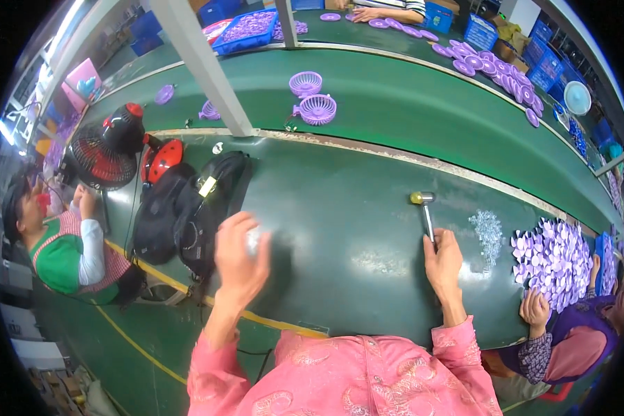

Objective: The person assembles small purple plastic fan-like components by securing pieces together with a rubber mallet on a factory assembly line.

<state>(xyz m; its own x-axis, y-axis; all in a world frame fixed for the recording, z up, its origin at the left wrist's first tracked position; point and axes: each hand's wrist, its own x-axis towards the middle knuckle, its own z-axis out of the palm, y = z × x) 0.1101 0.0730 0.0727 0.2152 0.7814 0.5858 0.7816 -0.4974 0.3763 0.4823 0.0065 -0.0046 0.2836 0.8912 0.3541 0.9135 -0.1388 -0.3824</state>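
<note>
My right hand (442, 265) is wrapped round the metal handle of a small hammer (428, 218). The hammer's head, silver at one end and yellowish at the other, points away from me just above the green table (340, 208). My left hand (240, 258) is raised over the table, beside a black bag. Its fingers are curled and somewhat blurred, with a whitish bit showing against them that is too unclear to name. To the right of the hammer lies a scatter of small clear pieces (487, 234).
A heap of light purple pieces (555, 263) lies at right, near a co-worker's hand (535, 308). Black bags (211, 208) and a black fan (104, 158) stand at left near another person (66, 249). Beyond a metal post (204, 62), the green conveyor belt (395, 114) carries purple round grilles (317, 109).
</note>
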